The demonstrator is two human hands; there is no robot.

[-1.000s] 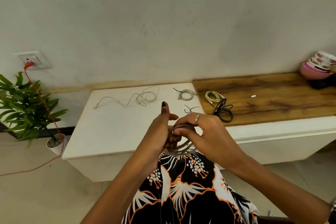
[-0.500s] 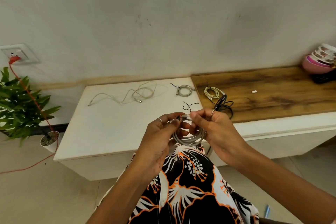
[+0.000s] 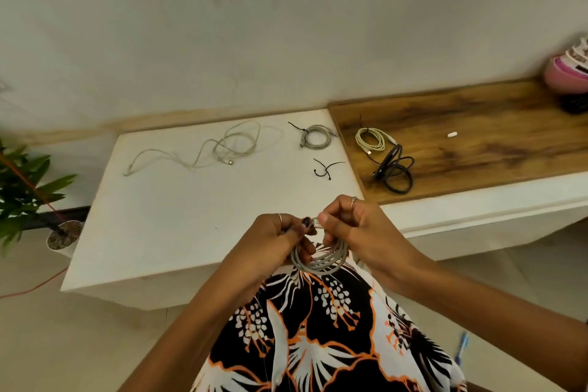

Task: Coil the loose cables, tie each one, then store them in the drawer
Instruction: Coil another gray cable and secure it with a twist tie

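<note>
A grey cable wound into a coil (image 3: 321,259) hangs between my hands in front of the white table's front edge. My left hand (image 3: 276,242) grips the coil's left side. My right hand (image 3: 353,226) pinches the cable's end at the top of the coil, thumb against fingers. A loose white cable (image 3: 219,149) sprawls at the back of the white table (image 3: 178,216). A tied grey coil (image 3: 315,138) and loose black ties (image 3: 324,167) lie near it. On the wooden top (image 3: 493,143) lie a tied cream coil (image 3: 370,138) and a black cable (image 3: 394,170).
A potted plant (image 3: 28,191) stands on the floor at the left, with an orange cord (image 3: 28,289) trailing past it. Stacked pink bowls (image 3: 569,70) sit at the far right of the wooden top. A small white piece (image 3: 451,134) lies on the wood. No drawer is visible.
Both hands have lowered the coil slightly and drawn together at its top. The right hand now pinches the cable end. The view has shifted right, so the wall socket is out of sight.
</note>
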